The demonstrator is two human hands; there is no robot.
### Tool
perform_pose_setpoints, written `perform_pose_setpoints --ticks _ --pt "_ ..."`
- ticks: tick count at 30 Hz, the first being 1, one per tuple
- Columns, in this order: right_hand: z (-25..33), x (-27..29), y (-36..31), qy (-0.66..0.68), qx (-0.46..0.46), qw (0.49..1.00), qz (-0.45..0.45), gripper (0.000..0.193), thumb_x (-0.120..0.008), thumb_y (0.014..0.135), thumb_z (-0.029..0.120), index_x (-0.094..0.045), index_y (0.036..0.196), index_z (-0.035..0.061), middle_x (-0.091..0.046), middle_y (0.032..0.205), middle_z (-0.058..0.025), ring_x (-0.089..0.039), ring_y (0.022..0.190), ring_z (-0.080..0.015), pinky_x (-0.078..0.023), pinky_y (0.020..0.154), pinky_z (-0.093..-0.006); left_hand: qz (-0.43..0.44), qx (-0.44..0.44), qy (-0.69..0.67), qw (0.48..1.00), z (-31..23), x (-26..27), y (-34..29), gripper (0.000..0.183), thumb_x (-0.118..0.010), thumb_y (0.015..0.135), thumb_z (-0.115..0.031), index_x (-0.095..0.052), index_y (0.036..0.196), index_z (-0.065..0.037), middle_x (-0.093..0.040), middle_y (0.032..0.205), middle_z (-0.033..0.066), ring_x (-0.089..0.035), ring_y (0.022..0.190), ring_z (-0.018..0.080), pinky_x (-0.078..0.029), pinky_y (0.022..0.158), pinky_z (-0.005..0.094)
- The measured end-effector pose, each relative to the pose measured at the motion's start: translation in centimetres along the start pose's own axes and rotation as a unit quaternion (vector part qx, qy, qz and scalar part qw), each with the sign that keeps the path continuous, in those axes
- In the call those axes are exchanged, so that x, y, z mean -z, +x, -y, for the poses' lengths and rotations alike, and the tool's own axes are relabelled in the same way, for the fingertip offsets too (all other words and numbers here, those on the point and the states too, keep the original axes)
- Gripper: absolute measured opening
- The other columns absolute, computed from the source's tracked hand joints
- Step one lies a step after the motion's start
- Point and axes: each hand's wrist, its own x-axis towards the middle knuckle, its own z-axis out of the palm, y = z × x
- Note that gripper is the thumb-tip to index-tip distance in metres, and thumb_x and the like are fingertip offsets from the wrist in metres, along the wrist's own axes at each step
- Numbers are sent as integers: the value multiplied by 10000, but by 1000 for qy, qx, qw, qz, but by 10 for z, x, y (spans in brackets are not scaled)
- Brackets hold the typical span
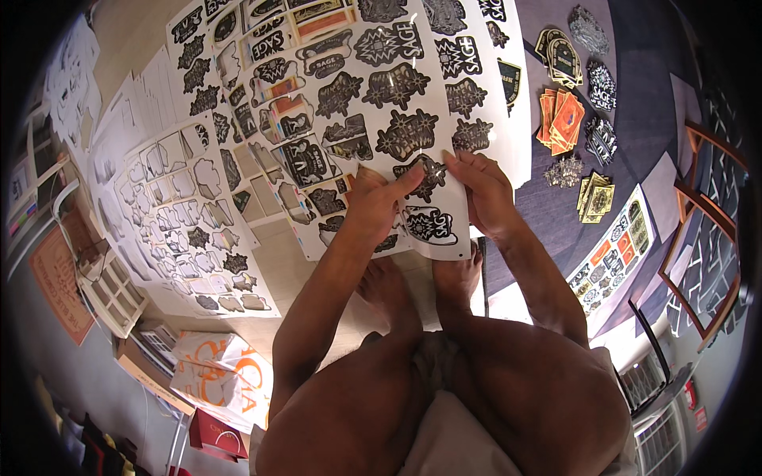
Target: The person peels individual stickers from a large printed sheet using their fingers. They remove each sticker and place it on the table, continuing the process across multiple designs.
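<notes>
Both hands are at the near end of a white sticker sheet [432, 247] printed with rows of dark badge-like and lettered stickers. My left hand [375, 198] grips it with the thumb laid over the front, beside a dark ornate sticker [429, 181]. At the sheet's right edge, my right hand [482, 184] pinches with thumb and fingers, just right of that sticker. Below them, a black-and-white lettered sticker [431, 225] shows near the bottom edge. The fingers behind the sheet are hidden.
Partly peeled sheets [178, 214] overlap on the left. On the dark cloth [508, 262] at right lie piles of loose stickers, including orange cards [561, 120], gold labels [595, 198] and badge shapes [559, 57]. A wooden chair [698, 238] stands far right; a white-and-orange bag [218, 373] is lower left.
</notes>
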Motion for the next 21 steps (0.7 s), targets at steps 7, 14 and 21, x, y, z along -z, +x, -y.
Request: perform_pose_setpoints --ticks 7,14,21 --pt "10 14 8 -113 37 993 21 247 -638 991 211 -707 1064 -14 -698 858 -21 -614 728 -57 -478 643 -229 0 -6 13 1000 -7 -10 -6 332 -650 913 33 -592 1240 48 -691 1158 150 -688 1027 207 -569 903 359" --pt "13 14 11 -141 40 988 43 263 -640 995 229 -719 1062 -12 -715 849 -22 -631 729 -57 -497 655 -223 12 19 17 1000 -9 -9 -4 420 -680 866 82 -576 1267 11 -692 1158 121 -689 1013 192 -570 905 338" --pt "9 8 9 -131 27 991 28 281 -634 1000 241 -716 1055 -21 -722 860 -33 -639 734 -58 -503 651 -222 5 23 7 1000 -4 0 -2 430 -737 842 44 -600 1247 8 -697 1137 101 -684 986 172 -573 879 318"
